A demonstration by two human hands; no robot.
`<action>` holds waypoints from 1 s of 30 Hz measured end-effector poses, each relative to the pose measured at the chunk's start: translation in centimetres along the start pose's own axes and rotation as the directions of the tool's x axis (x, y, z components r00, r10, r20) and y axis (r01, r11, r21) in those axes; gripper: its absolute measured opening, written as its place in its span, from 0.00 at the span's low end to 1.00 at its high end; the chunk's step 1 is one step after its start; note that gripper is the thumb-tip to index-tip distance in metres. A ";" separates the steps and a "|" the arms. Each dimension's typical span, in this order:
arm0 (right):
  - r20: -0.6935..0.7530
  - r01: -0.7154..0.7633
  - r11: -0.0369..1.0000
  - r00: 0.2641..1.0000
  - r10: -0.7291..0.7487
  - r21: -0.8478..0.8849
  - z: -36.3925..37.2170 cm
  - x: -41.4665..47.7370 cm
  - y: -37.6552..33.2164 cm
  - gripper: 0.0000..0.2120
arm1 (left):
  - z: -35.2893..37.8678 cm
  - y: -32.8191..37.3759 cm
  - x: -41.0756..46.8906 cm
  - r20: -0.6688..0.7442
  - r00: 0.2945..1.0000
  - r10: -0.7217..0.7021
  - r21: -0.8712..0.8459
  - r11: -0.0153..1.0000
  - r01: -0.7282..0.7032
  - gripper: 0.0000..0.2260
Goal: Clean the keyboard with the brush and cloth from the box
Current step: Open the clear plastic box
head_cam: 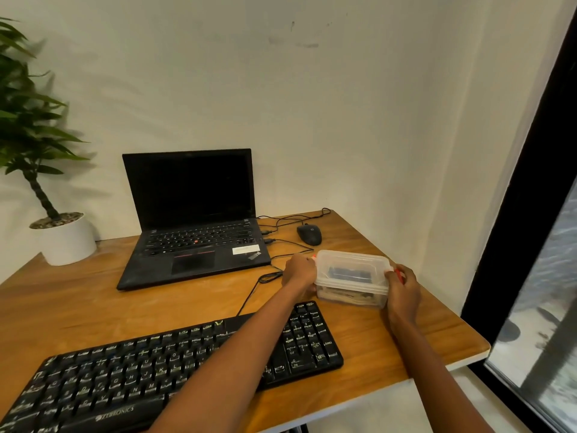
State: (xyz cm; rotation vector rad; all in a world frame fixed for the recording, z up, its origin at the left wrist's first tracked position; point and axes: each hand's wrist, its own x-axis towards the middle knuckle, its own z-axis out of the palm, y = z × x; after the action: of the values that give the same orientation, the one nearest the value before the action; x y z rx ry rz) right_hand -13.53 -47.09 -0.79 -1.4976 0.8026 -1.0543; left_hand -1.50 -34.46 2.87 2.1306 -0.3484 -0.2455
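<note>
Now my left hand [299, 271] and right hand [403, 290] grip the ends of the lidded box [352, 278], fingers [392, 281] curled at its red clips, on the desk [365, 332] just beyond the keyboard [125, 376]. If one clip snaps free unevenly, the light box may jerk and tip.

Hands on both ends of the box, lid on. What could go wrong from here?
1. The box sits near the right edge of the table; if the lid pops suddenly under the left hand and right hand, it may skid or spill.
2. A black cable loops beside the left hand and might snag.
3. The left forearm crosses over the keyboard and could press keys.
</note>
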 end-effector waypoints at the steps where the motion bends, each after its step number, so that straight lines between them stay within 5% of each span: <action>1: 0.001 0.006 1.000 1.000 -0.006 -0.002 0.0 0.0 0.0 0.16 | 0.0 -0.1 0.2 -0.007 1.000 -0.014 0.001 1.000 0.014 0.14; 6: -0.003 0.018 1.000 1.000 -0.018 -0.008 0.0 0.1 0.1 0.16 | -0.3 -0.7 0.1 0.044 0.992 -0.117 -0.157 0.980 0.123 0.11; 11: -0.062 0.018 1.000 0.998 -0.019 -0.008 0.0 0.0 0.4 0.18 | -0.7 -0.4 0.2 -0.063 0.986 0.153 0.198 0.970 -0.138 0.15; 15: -0.079 0.044 0.999 0.996 -0.044 0.007 -0.3 0.0 0.7 0.18 | -0.6 -0.1 -0.5 0.208 0.881 0.426 0.294 0.832 -0.471 0.25; 20: 0.191 0.220 0.975 0.959 -0.211 -0.028 -1.5 -0.7 0.7 0.24 | -0.6 -0.1 -1.8 0.466 0.766 0.442 0.422 0.650 -0.632 0.34; 25: 0.443 0.098 0.988 0.885 -0.142 0.121 -3.0 -1.5 0.6 0.34 | -1.7 0.8 -2.0 0.468 0.768 0.438 0.382 0.683 -0.623 0.29; 30: 0.386 0.072 0.986 0.914 -0.127 0.152 -3.0 -1.5 0.1 0.33 | -2.5 1.6 -1.7 0.396 0.773 0.496 0.167 0.789 -0.591 0.25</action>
State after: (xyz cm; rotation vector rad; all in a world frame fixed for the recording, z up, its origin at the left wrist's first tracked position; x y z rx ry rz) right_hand -16.84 -46.85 -1.16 -1.5781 0.3651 -0.8207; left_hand -2.60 -32.79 5.66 2.1491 -1.2591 -0.2175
